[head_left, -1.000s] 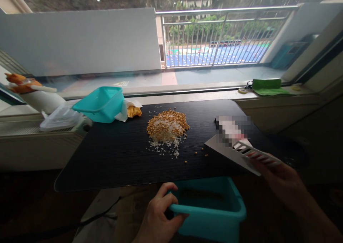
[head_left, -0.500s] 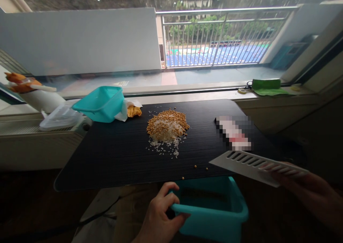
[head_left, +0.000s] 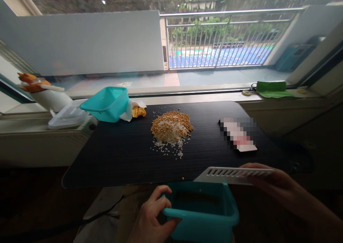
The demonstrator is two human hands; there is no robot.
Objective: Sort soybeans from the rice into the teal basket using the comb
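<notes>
My left hand (head_left: 151, 219) grips the left rim of a teal plastic tub (head_left: 203, 209) held below the front edge of the black tabletop (head_left: 120, 153). My right hand (head_left: 276, 186) holds a white slotted scraper (head_left: 233, 174) flat at the table's front edge, just above the tub. A pile of yellow beans mixed with white rice (head_left: 171, 127) lies in the middle of the tabletop, with loose grains scattered in front of it. One bean (head_left: 183, 178) sits near the front edge.
A second teal tub (head_left: 105, 104) leans at the back left beside a crumpled white and yellow wrapper (head_left: 135, 110) and a clear lidded box (head_left: 68, 116). A blurred flat item (head_left: 238, 134) lies at right. A green cloth (head_left: 272, 87) rests on the window ledge.
The scraper swept from the right middle of the table to its front edge and turned flat. Loose beans near the edge are gone. The lower tub shifted slightly left.
</notes>
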